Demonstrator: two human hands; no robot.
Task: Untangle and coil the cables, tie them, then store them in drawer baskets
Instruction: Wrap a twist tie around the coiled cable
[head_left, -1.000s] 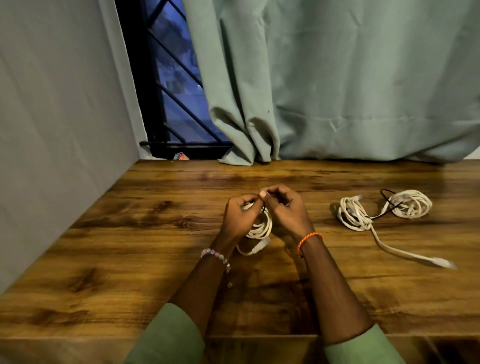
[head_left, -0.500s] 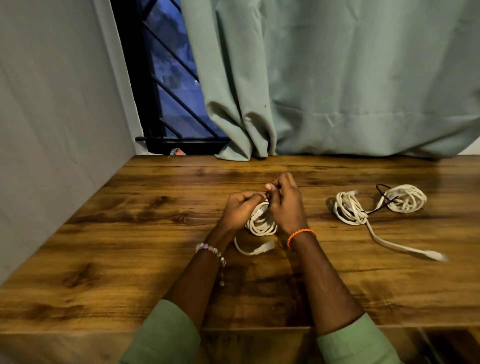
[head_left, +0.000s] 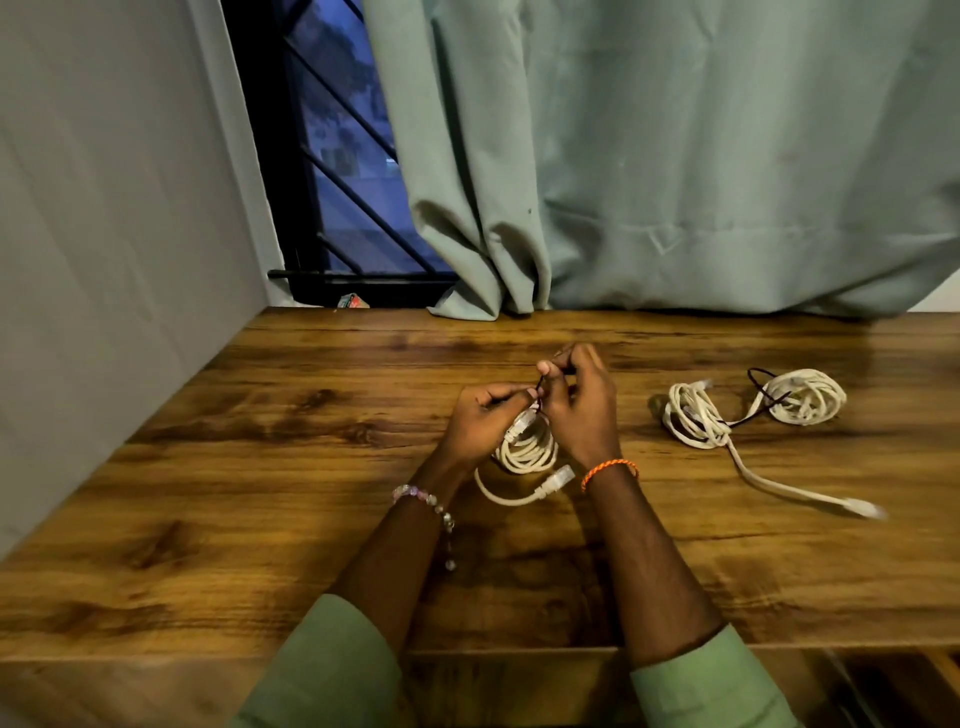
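Observation:
A coiled white cable sits between my hands at the middle of the wooden table, one plug end trailing toward me. My left hand grips the coil's top. My right hand pinches a thin dark tie just above the coil. To the right lie two more white coils, a near one with a long loose tail and plug, and a far one, with a dark tie string lying between them.
A grey wall borders the table on the left. Behind the table hang a green curtain and a barred dark window. A small red object lies on the sill. The table's front edge runs near my sleeves.
My right hand has lifted slightly above the coil, pulling the dark tie upward. The left hand stays on the coil. The two coils at right have not moved.

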